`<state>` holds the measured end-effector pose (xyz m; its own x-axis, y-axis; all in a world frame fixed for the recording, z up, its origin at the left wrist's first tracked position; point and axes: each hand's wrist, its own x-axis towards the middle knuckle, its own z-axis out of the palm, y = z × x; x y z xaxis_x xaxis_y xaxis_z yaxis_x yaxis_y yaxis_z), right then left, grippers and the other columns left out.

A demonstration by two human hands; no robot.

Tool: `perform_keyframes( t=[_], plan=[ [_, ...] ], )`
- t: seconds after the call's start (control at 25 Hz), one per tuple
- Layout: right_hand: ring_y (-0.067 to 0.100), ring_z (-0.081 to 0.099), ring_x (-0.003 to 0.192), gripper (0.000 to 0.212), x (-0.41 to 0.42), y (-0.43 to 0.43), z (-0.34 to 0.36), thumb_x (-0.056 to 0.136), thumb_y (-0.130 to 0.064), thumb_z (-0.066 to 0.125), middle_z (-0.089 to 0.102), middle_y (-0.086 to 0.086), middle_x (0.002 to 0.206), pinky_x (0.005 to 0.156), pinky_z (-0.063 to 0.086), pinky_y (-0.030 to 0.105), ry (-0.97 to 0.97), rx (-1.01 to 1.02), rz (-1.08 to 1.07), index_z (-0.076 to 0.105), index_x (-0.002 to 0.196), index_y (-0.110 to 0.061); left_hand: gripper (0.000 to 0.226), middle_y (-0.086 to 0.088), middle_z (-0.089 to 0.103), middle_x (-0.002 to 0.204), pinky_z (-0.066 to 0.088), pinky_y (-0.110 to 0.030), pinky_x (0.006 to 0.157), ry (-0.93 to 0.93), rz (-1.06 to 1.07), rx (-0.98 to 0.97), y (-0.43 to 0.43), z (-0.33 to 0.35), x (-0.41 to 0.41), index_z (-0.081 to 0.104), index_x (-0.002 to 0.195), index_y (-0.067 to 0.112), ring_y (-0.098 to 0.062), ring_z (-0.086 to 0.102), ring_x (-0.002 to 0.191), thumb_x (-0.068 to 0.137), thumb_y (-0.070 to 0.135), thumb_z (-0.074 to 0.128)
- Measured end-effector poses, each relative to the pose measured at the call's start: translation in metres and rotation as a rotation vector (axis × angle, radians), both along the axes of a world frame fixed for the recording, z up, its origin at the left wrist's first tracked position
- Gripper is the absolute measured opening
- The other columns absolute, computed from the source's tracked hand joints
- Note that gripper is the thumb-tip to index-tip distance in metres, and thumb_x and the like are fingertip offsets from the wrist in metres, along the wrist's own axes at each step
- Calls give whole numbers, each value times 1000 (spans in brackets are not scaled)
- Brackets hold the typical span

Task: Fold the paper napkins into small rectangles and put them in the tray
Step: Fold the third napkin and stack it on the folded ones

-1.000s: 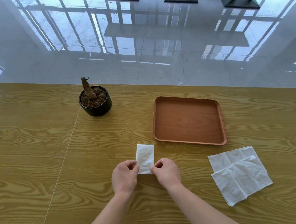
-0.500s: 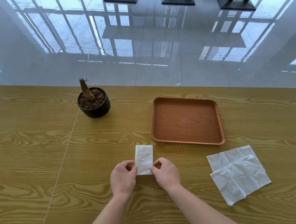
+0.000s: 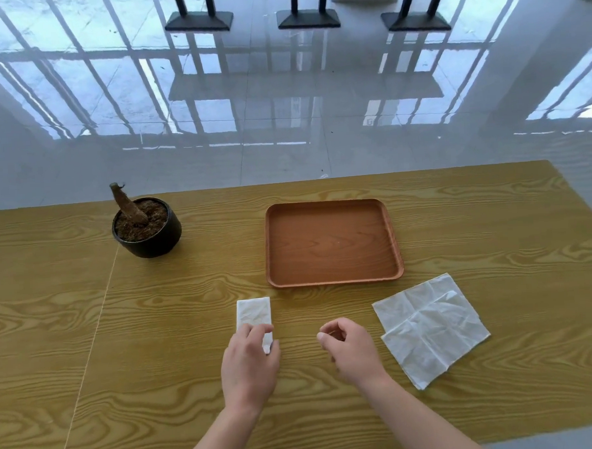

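Note:
A white napkin folded into a narrow rectangle (image 3: 253,312) lies on the wooden table just below the left front corner of the brown tray (image 3: 335,279). My left hand (image 3: 249,362) rests on its near end, fingers pressing it flat and hiding that end. Off to the right, my right hand (image 3: 351,350) hovers with loosely curled fingers and holds nothing. Two unfolded white napkins (image 3: 430,327) lie overlapped to the right of that hand. Nothing lies in the tray.
A black pot (image 3: 147,233) with soil and a cut brown stem stands at the back left. A seam in the table (image 3: 94,338) runs down the left. The table's far edge borders a glossy floor; its right corner is near the tray.
My right hand has let go of the folded napkin and moved right. My left hand has slid onto the napkin's near end. The camera view has tilted up and back.

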<state>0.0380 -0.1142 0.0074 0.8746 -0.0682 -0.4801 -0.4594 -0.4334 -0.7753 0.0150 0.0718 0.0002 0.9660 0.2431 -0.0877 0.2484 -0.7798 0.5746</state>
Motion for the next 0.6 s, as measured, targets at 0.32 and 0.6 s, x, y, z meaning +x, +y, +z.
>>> perform_keyframes(
  t=[0.32,0.6],
  plan=[
    [7,65,76,7,-22,-125,1,89,-23,70,69,-10,79,67,53,24,-69,-191,-177,68,84,-28,28,15,60,103,51,-26,85,77,-195,-56,-94,-9,-5,69,116,24,-7,58,101,90,34,66],
    [6,61,69,6,-32,-196,-6,91,-20,66,67,-13,82,59,49,24,-122,-376,-98,68,89,-26,42,8,60,112,47,-27,81,113,-323,3,-188,-8,26,61,126,24,-13,55,106,92,48,59]
  ],
)
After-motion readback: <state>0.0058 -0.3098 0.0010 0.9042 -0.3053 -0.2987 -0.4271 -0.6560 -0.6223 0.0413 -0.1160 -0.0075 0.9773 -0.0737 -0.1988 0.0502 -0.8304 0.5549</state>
